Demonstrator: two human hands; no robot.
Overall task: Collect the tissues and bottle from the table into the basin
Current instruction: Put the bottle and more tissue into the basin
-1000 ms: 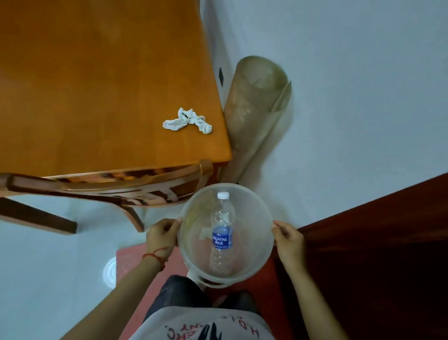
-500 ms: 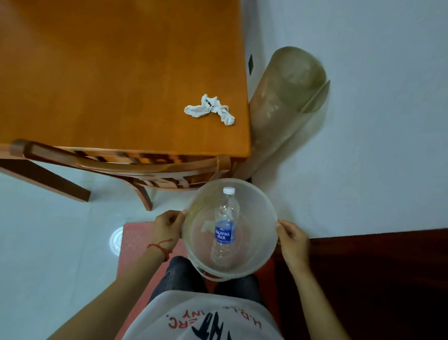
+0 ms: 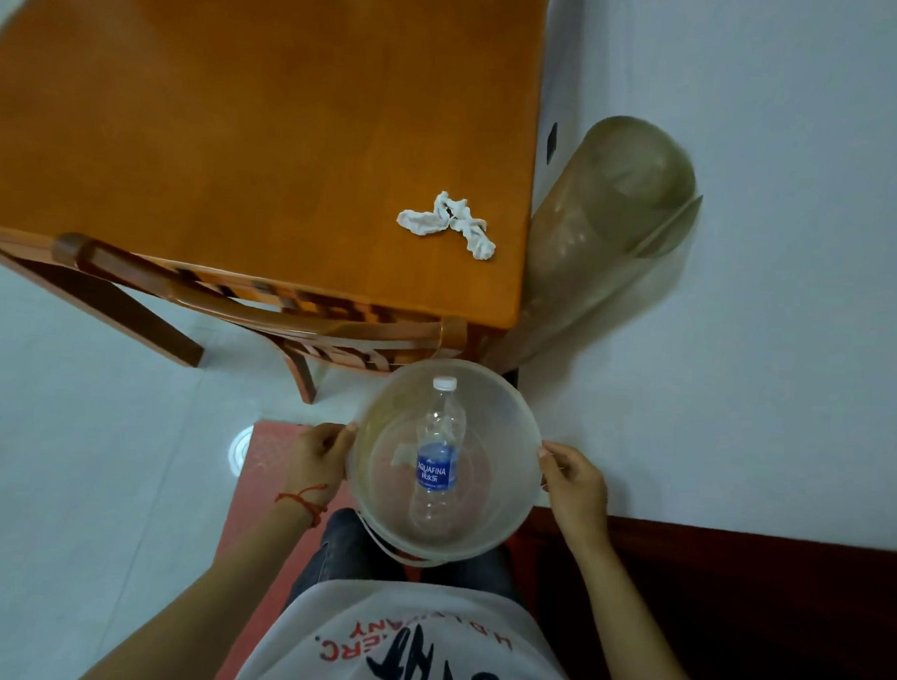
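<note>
I hold a clear plastic basin [image 3: 505,409] in front of my body, below the table's near right corner. My left hand [image 3: 318,460] grips its left rim and my right hand [image 3: 573,486] grips its right rim. Inside the basin lies a clear water bottle [image 3: 438,457] with a blue label and a white cap, cap pointing away from me. Crumpled white tissues [image 3: 449,224] lie on the orange wooden table [image 3: 240,125] near its right edge, apart from the basin.
A wooden chair [image 3: 262,316] is tucked under the table's near edge, just left of the basin. A rolled translucent mat [image 3: 595,228] leans against the white wall right of the table. A red mat [image 3: 267,450] lies underfoot; dark wood panelling [image 3: 733,609] fills the lower right.
The view has swung left, so the table, tissues and rolled mat sit further right in frame. Both hands keep the same grip on the basin, with the bottle still inside.
</note>
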